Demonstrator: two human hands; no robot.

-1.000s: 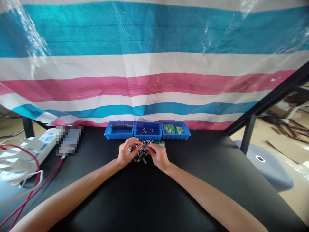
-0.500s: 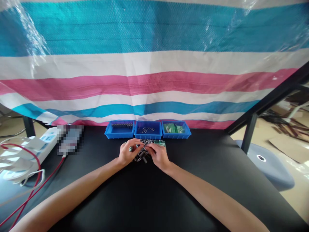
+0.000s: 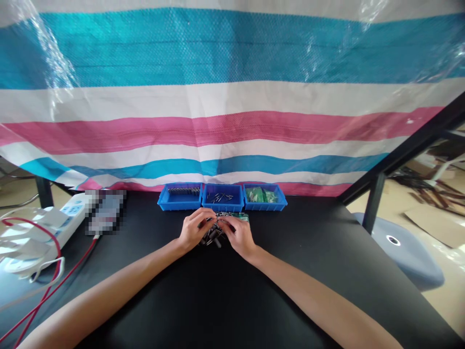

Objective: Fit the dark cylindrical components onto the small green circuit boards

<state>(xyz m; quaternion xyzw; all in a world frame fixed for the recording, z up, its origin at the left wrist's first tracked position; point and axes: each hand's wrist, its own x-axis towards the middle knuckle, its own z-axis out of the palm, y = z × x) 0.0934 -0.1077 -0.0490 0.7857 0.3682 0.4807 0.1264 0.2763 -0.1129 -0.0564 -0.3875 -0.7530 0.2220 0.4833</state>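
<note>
My left hand (image 3: 196, 228) and my right hand (image 3: 238, 234) meet at the middle of the black table, thumbs and fingers pinched, fingertips almost touching. Whatever lies in either pinch is too small or too covered to make out. Just under the fingertips is a loose pile of small dark and silvery metal pieces (image 3: 214, 237), some thin like rods, others thicker and cylindrical. Behind my right hand a flat green piece (image 3: 244, 216) shows, partly covered by the hand.
Three blue bins stand along the back: a left bin (image 3: 179, 206) with a row of metal cylinders, a middle bin (image 3: 222, 206) with thin metal pieces, a right bin (image 3: 265, 206) with green packets. A white power strip (image 3: 74, 208) and red cable (image 3: 78, 264) lie left. A striped sheet (image 3: 232, 126) hangs behind.
A small greenish spot at my left hand no longer shows. Both hands stay pinched over the pile, with fingertips slightly shifted. The whole view has moved down a little.
</note>
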